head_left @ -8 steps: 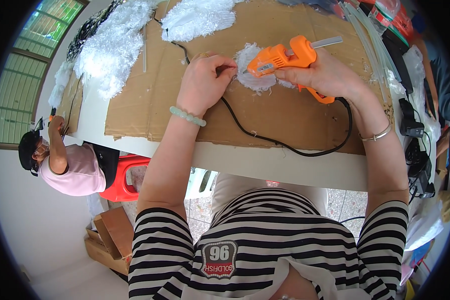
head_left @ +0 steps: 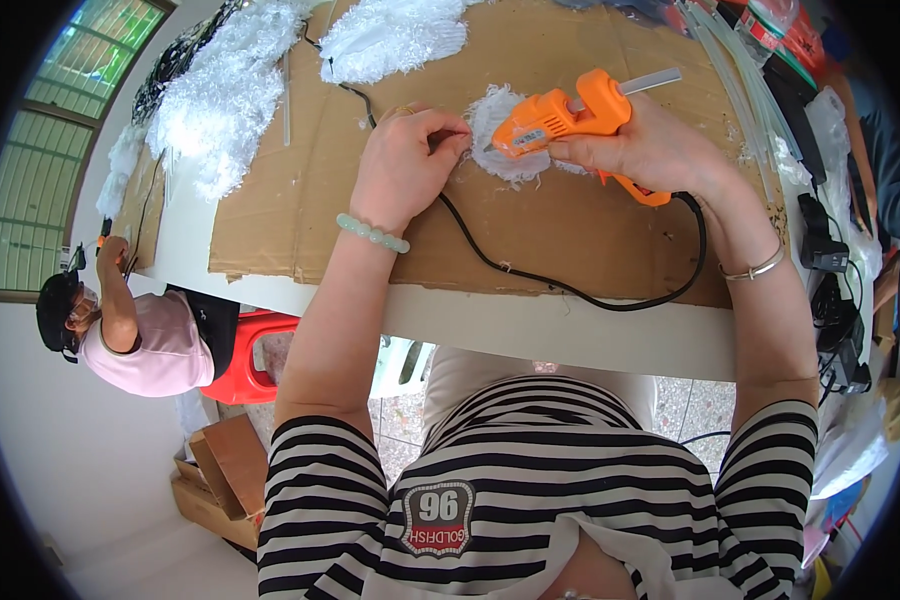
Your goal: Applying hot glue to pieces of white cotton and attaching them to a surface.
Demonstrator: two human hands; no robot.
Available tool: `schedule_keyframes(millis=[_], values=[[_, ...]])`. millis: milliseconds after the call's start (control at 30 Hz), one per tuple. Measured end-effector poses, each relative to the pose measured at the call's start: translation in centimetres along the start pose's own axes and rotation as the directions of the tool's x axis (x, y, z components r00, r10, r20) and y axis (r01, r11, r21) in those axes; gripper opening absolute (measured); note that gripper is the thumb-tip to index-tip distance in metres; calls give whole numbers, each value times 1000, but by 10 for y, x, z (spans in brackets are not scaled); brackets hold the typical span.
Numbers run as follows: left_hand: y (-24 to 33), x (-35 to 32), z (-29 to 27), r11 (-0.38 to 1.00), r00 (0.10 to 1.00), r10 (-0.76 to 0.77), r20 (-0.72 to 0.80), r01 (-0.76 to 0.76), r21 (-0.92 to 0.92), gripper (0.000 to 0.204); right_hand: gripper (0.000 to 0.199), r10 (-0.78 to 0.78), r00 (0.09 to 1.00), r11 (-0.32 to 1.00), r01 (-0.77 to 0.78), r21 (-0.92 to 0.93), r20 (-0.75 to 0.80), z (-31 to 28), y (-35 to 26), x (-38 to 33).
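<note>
Orange glue gun point(head_left: 570, 115), one, clamped in right hand point(head_left: 650, 150); left hand point(head_left: 405, 165) fingers pinched on one white fluffy piece point(head_left: 505, 150).

- The scene was lit brightly and evenly by daylight, admitted through the window point(head_left: 32, 130) at nine o'clock.
- Only soft shadows were cast on the cardboard point(head_left: 530, 230).
- Straight edges were bent toward the rim, and a black vignette was left around it.
- The centre was rendered sharp.

- Right hand point(head_left: 650, 150) holds an orange hot glue gun point(head_left: 570, 115), nozzle at a white fluffy piece point(head_left: 505, 140).
- Left hand point(head_left: 405, 165) pinches that piece on cardboard point(head_left: 570, 230).
</note>
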State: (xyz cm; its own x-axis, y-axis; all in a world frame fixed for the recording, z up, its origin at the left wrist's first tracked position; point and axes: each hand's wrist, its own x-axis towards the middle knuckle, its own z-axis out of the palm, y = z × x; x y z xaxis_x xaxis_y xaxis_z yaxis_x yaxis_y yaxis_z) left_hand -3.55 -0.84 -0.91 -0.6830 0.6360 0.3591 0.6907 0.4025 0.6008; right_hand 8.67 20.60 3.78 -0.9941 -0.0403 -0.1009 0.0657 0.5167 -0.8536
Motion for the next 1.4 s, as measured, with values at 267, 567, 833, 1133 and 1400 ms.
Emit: schedule_keyframes(millis=[267, 567, 833, 1133, 1400], values=[[-2, 1, 0, 1000, 1000, 12, 6, -12, -8, 7, 28, -44, 998, 998, 45, 35, -38, 1, 5, 1], [1, 1, -1, 1000, 1000, 5, 21, -5, 4, 6, 28, -47, 998, 999, 47, 20, -34, 2, 5, 5], [0, 0, 0, 998, 999, 6, 33, -3, -66, 7, 30, -27, 999, 999, 26, 26, 29, -8, -3, -4], [2, -1, 0, 992, 998, 22, 53, -15, -129, 7, 28, -4, 997, 999, 2, 35, 74, -22, -3, -7], [7, -1, 0, 974, 994, 7, 107, 17, -227, 9, 30, -43, 999, 953, 42, 299, -4, -41, 15, -13]])
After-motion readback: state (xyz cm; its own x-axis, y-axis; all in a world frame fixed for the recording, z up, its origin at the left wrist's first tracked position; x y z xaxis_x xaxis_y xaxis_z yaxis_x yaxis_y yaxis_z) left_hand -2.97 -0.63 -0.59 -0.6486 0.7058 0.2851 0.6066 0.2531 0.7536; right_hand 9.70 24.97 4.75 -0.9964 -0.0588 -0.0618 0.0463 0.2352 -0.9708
